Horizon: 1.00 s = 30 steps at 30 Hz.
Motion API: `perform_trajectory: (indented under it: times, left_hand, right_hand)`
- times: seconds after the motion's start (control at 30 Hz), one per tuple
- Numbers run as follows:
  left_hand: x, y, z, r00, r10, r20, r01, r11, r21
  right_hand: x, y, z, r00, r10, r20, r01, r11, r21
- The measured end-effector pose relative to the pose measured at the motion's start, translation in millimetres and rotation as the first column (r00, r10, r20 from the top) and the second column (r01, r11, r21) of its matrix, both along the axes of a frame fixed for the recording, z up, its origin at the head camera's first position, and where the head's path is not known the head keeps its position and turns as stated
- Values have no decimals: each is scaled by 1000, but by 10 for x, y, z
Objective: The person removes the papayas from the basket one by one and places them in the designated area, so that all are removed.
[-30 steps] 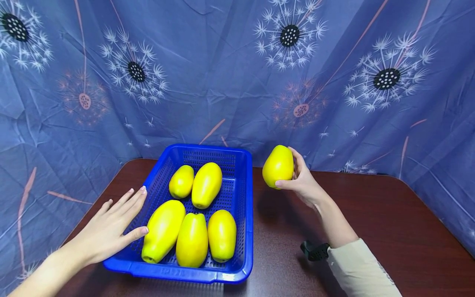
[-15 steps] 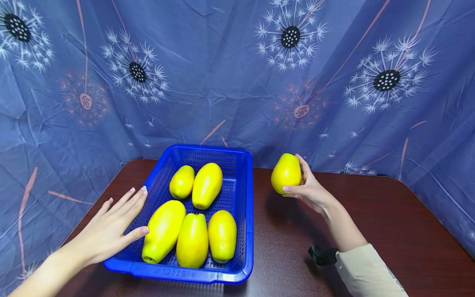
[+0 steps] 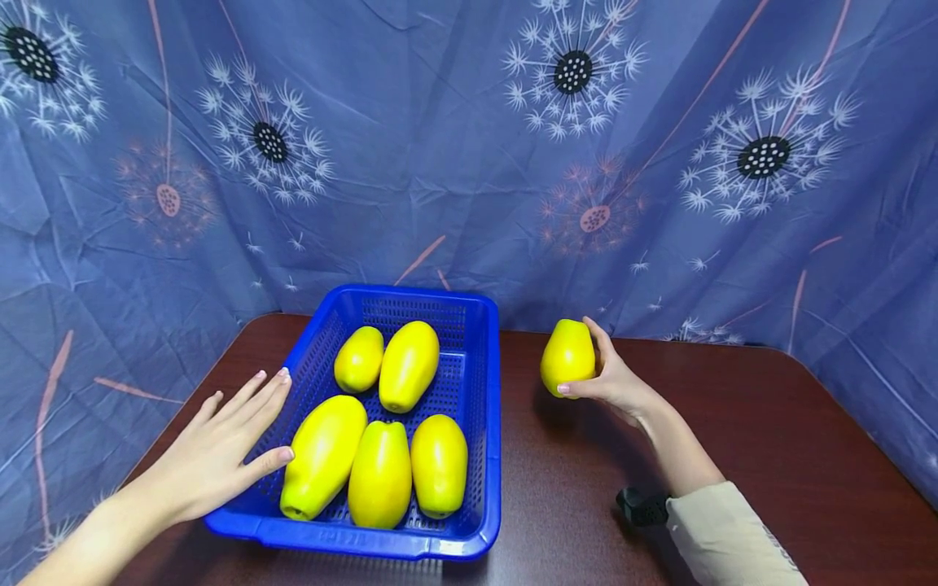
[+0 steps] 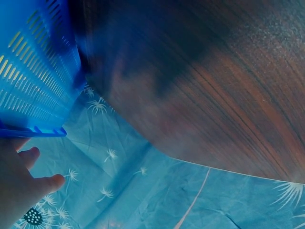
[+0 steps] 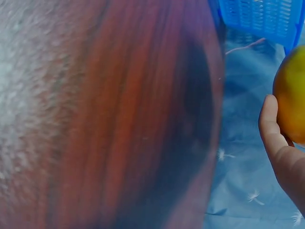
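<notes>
In the head view my right hand (image 3: 619,382) grips a yellow papaya (image 3: 568,358) from its right side, thumb in front and fingers behind. The fruit is upright, low over the table right of the blue basket (image 3: 493,456); whether its base touches is hard to tell. The right wrist view shows part of this papaya (image 5: 293,95) against the thumb and palm. My left hand (image 3: 220,456) lies with straight, spread fingers over the basket's left rim. Inside the basket are several more papayas, two at the back (image 3: 409,366) and a row at the front (image 3: 379,476).
A brown wooden table (image 3: 769,439) carries the basket on its left half. Patterned blue cloth (image 3: 440,163) hangs behind and around it. A black strap-like device (image 3: 642,506) sits at my right wrist, beside the beige sleeve.
My right hand has carried the papaya right, away from the basket, and lowered it toward the table. The left hand, the basket and the fruit in it have stayed put.
</notes>
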<state>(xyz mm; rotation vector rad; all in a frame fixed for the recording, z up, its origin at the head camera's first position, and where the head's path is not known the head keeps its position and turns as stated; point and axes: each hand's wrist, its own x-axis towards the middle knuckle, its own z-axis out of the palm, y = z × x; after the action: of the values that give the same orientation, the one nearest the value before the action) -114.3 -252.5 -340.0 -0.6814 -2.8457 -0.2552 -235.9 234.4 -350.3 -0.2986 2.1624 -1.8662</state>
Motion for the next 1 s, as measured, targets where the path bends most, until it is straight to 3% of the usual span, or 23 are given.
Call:
perform_trajectory:
  times: [0.33, 0.5, 0.73, 1.0]
  left_hand:
    - [10, 10, -24, 1000, -10, -20, 10, 1000, 4]
    - [10, 10, -24, 1000, -7, -17, 7, 1000, 8]
    - [11, 12, -17, 1000, 1, 1, -1, 1000, 8]
    - [10, 17, 1, 1000, 3, 13, -3, 1000, 11]
  right_hand:
    - [-24, 14, -197, 998, -41, 50, 42, 999, -16]
    - [-97, -38, -281, 996, -72, 55, 68, 995, 72]
    - [-206, -135, -298, 993, -114, 34, 104, 970, 219]
    - [-267, -194, -243, 994, -92, 66, 69, 955, 288]
